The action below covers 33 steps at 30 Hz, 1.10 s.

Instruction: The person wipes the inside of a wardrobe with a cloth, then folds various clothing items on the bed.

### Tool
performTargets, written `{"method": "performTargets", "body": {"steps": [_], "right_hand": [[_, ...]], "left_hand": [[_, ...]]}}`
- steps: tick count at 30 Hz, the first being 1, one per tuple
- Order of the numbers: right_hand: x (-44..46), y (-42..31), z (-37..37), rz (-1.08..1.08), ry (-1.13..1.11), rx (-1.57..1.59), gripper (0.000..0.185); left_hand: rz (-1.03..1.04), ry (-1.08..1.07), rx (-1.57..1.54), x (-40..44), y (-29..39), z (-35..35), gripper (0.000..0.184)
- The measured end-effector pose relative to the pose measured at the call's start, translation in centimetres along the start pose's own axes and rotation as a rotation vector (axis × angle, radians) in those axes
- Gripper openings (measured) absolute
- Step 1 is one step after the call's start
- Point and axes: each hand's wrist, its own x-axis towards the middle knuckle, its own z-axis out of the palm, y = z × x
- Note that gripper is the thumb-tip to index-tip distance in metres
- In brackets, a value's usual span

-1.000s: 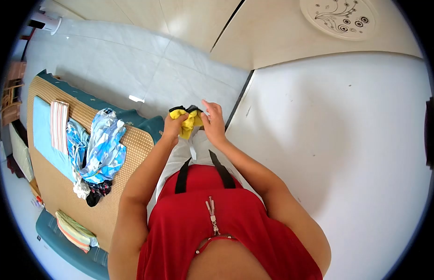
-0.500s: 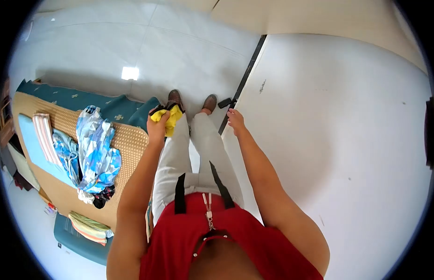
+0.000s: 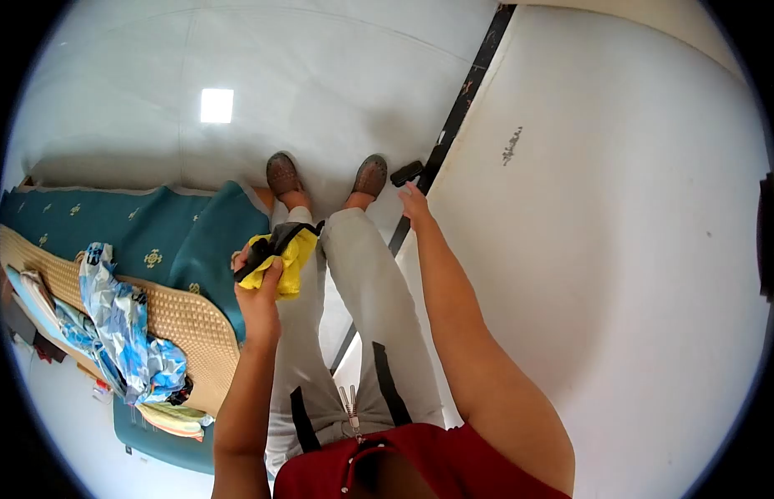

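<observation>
So on my far left there's a crumpled blue-and-white patterned cloth (image 3: 113, 291) lying on a woven mat (image 3: 192, 333), with a teal bed cover (image 3: 113, 220) hanging down along the bed's edge. Next over is my left hand (image 3: 258, 298), clamped on a bunched yellow-and-black cloth (image 3: 297, 262), thumb pressed on the yellow part. It's up in front of my pale trousers (image 3: 366, 283), just below my brown shoes (image 3: 283, 175) in the view. My right hand (image 3: 414, 206) is out by the wall (image 3: 611, 233), fingers loosely apart, near a small black object (image 3: 407, 173) beside the dark baseboard (image 3: 462, 100). Can't tell if they're touching tbh.
</observation>
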Motion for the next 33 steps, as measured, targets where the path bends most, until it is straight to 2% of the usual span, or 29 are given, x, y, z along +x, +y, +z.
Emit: {"method": "performTargets", "body": {"steps": [5,9,12,15,16,19,22,25,28,30,32,33], "right_hand": [[2.1,-4.0,0.4,0.101,-0.034,0.131,0.059],[5.3,-3.4,0.5,0.153,-0.165,0.168,0.063],[7.1,-2.7,0.9,0.168,-0.112,0.122,0.065],[9.2,-1.7,1.6,0.108,-0.091,0.045,0.066],[10.5,-0.9,1.9,0.024,-0.112,-0.022,0.065],[12.2,-0.9,2.7,-0.002,-0.065,-0.121,0.065],[10.8,-2.4,3.0,-0.03,0.027,-0.203,0.06],[9.8,-1.9,2.9,-0.128,0.073,-0.235,0.043],[5.3,-3.4,1.3,-0.179,-0.017,-0.351,0.027],[0.7,-4.0,0.5,-0.482,0.122,-0.609,0.02],[-5.5,-4.7,0.2,-0.845,0.389,-0.506,0.016],[-8.4,-5.1,-0.5,-0.883,0.349,-0.544,0.016]], "left_hand": [[-0.046,0.014,-0.103,2.0,0.2,2.6,0.04],[-0.054,0.008,-0.109,3.3,0.1,4.3,0.042],[-0.027,-0.01,-0.083,4.0,-0.4,5.1,0.043],[-0.014,-0.022,-0.064,4.2,-1.1,5.2,0.044],[-0.004,-0.026,-0.06,4.2,-1.2,5.3,0.044],[-0.031,-0.009,-0.075,3.9,-0.5,5.9,0.044],[-0.03,-0.008,-0.108,3.8,-0.5,5.4,0.044],[-0.016,-0.007,-0.136,3.0,0.0,4.7,0.043],[0.004,0.013,-0.156,1.8,1.3,3.7,0.041],[0.009,0.024,-0.182,0.4,2.5,2.8,0.039],[0.028,0.026,-0.205,-1.2,3.9,1.6,0.039],[0.04,0.026,-0.217,-2.1,4.8,0.9,0.039]]}}
